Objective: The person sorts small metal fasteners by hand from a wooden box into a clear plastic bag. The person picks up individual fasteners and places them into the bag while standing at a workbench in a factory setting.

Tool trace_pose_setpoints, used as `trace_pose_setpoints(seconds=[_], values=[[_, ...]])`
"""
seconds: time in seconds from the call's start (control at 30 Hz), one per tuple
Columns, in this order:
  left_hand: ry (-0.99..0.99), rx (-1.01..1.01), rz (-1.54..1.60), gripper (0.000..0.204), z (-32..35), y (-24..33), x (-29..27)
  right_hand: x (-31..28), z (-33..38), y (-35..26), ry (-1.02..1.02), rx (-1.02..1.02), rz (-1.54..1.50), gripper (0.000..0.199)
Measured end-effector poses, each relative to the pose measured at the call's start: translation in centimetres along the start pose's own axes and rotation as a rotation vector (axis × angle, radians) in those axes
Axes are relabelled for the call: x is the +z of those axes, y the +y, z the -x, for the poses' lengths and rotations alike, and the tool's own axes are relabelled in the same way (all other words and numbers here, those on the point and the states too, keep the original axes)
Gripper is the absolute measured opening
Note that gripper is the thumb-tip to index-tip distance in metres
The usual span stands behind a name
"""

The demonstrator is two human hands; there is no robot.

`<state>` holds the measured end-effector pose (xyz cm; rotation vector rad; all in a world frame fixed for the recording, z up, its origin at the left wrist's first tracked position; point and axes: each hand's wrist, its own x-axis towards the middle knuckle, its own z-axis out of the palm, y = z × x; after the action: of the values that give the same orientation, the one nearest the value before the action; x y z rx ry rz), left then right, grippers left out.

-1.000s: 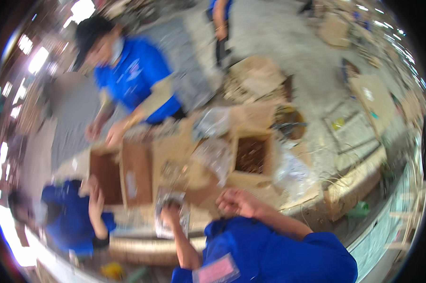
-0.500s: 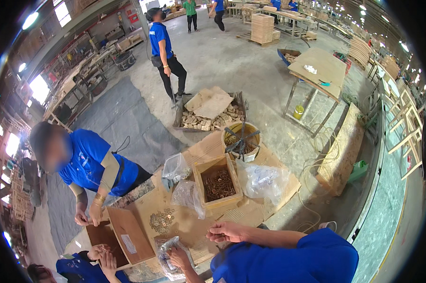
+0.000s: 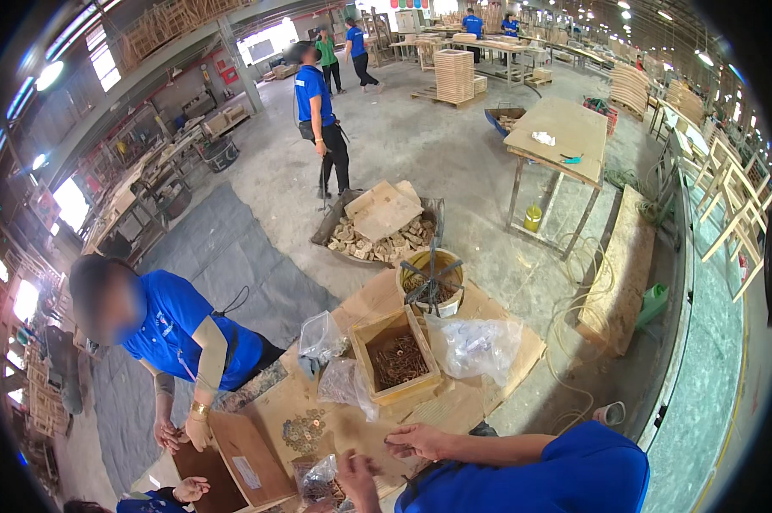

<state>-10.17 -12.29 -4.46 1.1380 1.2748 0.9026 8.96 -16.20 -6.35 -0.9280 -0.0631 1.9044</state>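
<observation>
My right hand (image 3: 420,440) is over the near side of the cardboard-covered table (image 3: 480,380), fingertips pinched together; whatever they hold is too small to make out. My left hand (image 3: 357,477) is raised beside it, its fingers smeared by motion. Close to the left hand lies a clear plastic bag (image 3: 319,479) with small brownish pieces in it. Beyond is a loose pile of round washers (image 3: 304,431). Farther off, a wooden box (image 3: 364,333) holds many rusty-brown screws or bolts (image 3: 400,359).
A co-worker in blue (image 3: 180,316) stands left, hands over a brown box (image 3: 253,457); another person's hand (image 3: 191,489) is beside it. Plastic bags (image 3: 476,346) flank the screw box. Behind stand a bucket (image 3: 454,299) with black straps and a bin of wood offcuts (image 3: 339,242).
My left hand has lifted off the plastic bag and moved right, toward my right hand. My right hand stays pinched. The co-worker's hands remain at the brown box. The view has shifted.
</observation>
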Motion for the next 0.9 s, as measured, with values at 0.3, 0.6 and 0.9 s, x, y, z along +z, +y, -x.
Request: trace_pose_setpoints(seconds=[0.3,0.6,0.9], values=[[-0.285,-0.009,-0.272,0.038,-0.8,3.9,6.5,-1.0,0.2,-0.9,0.113,-0.205,0.06,0.019],[-0.424,0.056,-0.448,0.04,-2.8,2.3,7.5,-2.1,0.5,-1.5,0.211,-0.314,-0.077,0.016],[-0.405,-0.015,-0.283,0.031,-2.3,4.9,9.4,-1.2,1.5,-3.5,0.291,-0.473,0.407,0.023]])
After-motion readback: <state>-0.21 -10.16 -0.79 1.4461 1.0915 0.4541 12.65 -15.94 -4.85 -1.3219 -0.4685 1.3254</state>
